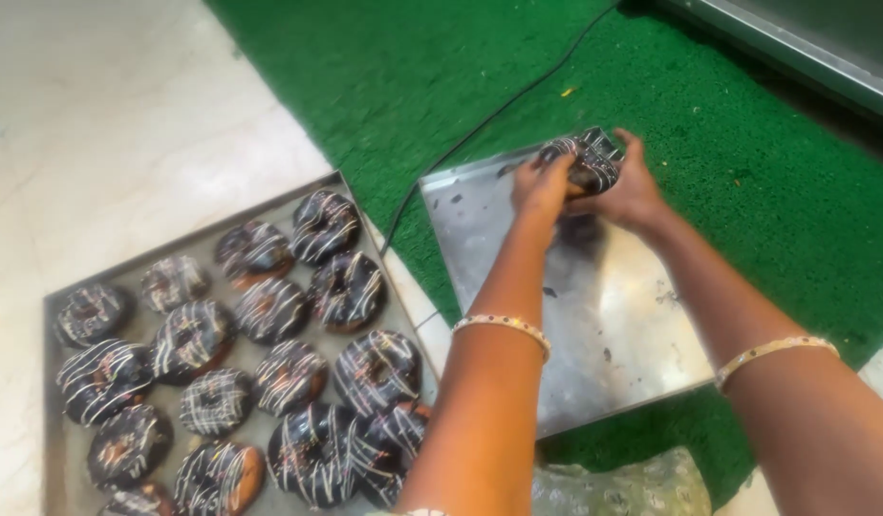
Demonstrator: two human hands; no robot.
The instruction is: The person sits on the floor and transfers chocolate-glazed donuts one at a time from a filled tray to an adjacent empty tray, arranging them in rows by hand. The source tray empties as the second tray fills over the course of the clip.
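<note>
Both my hands reach out over a shiny metal tray (604, 325) lying on the green mat. My left hand (542, 186) and my right hand (628, 191) together hold chocolate-glazed doughnuts with white drizzle (585, 158) just above the tray's far corner. The tray's surface is bare apart from dark crumbs and smears. A thin beaded bangle sits on each wrist.
On the left a darker tray (54, 306) rests on the pale tiled floor, filled with several chocolate doughnuts (269, 311) striped in white. A black cable (480, 124) crosses the green mat (747, 172). A metal edge (805, 48) runs along the top right. Patterned cloth (623, 487) lies at the bottom.
</note>
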